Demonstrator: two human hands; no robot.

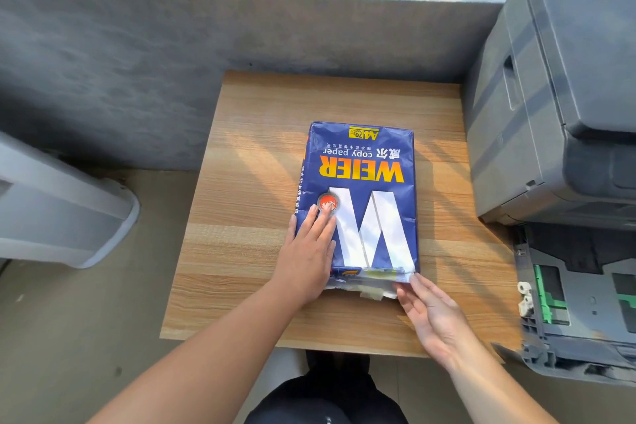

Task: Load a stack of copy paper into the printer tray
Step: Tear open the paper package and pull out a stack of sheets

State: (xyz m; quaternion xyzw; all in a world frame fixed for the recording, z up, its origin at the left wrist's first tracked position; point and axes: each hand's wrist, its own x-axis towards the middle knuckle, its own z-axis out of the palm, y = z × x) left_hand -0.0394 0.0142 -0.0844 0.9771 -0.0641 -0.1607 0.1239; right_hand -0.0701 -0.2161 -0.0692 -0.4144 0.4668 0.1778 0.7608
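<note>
Lying flat near the middle of a small wooden table (247, 155) is a blue pack of copy paper (364, 182), its yellow and white lettering upside down from the head view. A round red sticker (327, 204) sits on its top face toward 9 o'clock. The pack's near end, at 6 o'clock, looks torn open, with pale wrapper and a strip of tape (371, 293) showing there.

The left hand (306, 262) rests palm down on the pack's near left corner, fingers spread flat and pointing toward 12 o'clock, fingertips just beside the red sticker. It grips nothing; it only presses on the wrapper. The right hand (433, 317) is at the pack's near right corner, at about 5 o'clock from the pack's centre, open with fingers loosely extended and the fingertips touching the torn wrapper edge. Whether they have pinched the wrapper cannot be told.

At 3 o'clock from the table stands a grey printer (557, 96). Below it, toward 4 o'clock, the printer tray (537, 337) is pulled out, with green guides (547, 299) and white rollers (525, 296) visible inside. At 9 o'clock, well apart from the table, is a pale plastic bin (62, 210).
</note>
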